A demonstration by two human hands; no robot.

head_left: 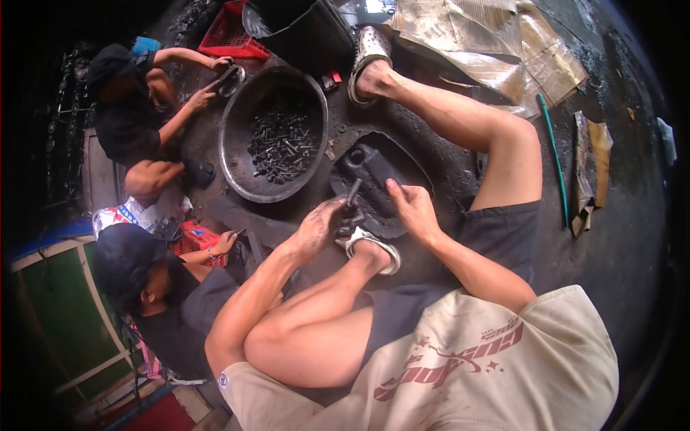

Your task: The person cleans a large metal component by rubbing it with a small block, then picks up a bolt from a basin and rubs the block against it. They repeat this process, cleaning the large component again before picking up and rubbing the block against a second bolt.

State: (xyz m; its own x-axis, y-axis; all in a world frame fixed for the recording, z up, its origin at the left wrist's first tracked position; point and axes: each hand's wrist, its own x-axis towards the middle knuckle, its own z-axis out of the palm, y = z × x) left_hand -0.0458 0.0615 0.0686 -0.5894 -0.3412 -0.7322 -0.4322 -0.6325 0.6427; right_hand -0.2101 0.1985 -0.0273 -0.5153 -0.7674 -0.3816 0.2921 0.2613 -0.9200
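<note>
My left hand [325,228], its fingertips blackened, is closed around small metal pieces. One bolt-like pin [353,191] sticks up between thumb and fingers, and more dark pieces show lower in the grip. To its right is my right hand [415,212], thumb raised and fingers curled. What lies in its fingers, if anything, is hidden. Just beyond both hands a dark metal block [377,171] with a round hole near its far end sits in a shallow black pan [413,154]. Left of the pan stands a large metal basin [224,154] with many small bolt-like pieces in it.
Two people crouch at the left; one holds a metal part [231,80] over the basin's far side. Red crates [248,49] [201,235] and a black bucket [298,36] stand nearby. Cardboard [489,36] and a green stick [555,161] lie at the right. My feet flank the pan.
</note>
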